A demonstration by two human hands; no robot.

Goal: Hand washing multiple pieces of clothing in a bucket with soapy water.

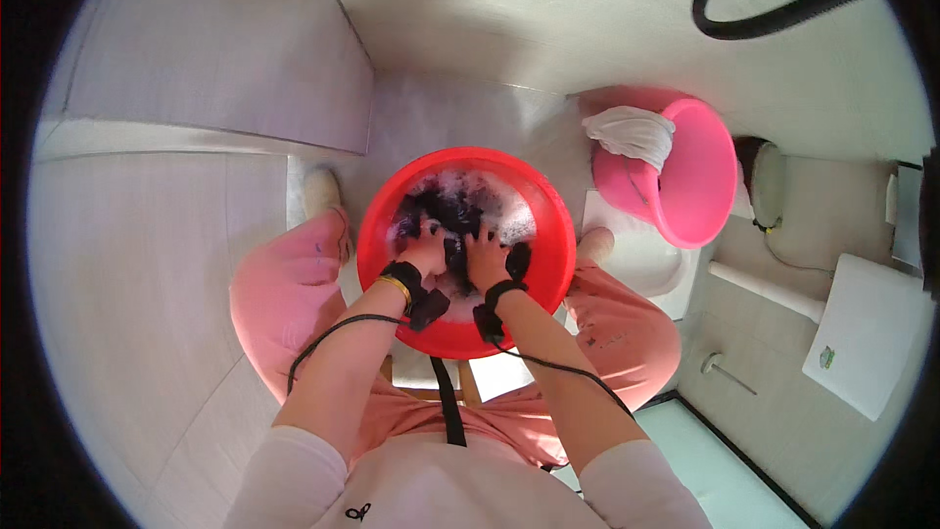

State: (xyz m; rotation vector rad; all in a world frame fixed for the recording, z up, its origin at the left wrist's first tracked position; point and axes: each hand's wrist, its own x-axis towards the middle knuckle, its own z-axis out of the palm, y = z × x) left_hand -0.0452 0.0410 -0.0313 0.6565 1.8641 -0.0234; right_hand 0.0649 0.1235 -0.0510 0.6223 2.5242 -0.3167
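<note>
A red plastic basin [562,242] stands before me between my knees, holding foamy water [518,217] and dark wet cloth [448,206]. Inside it, my left hand [428,246] reaches down onto the cloth, fingers partly sunk in it. Beside it on the right, my right hand [485,261] lies on the same cloth, back of the hand upward and fingertips against the dark fabric. Cloth and suds hide the fingertips, so whether either hand grips the fabric is unclear. Black straps with cables circle both wrists, and a gold bracelet [396,290] sits on the left one.
To the right, a pink bucket [698,176] has a pale cloth [631,134] over its rim. Behind it is a squat toilet pan [653,257]. A white cistern [866,338] and pipe [767,290] are farther right. A black hose [716,22] loops at the upper right.
</note>
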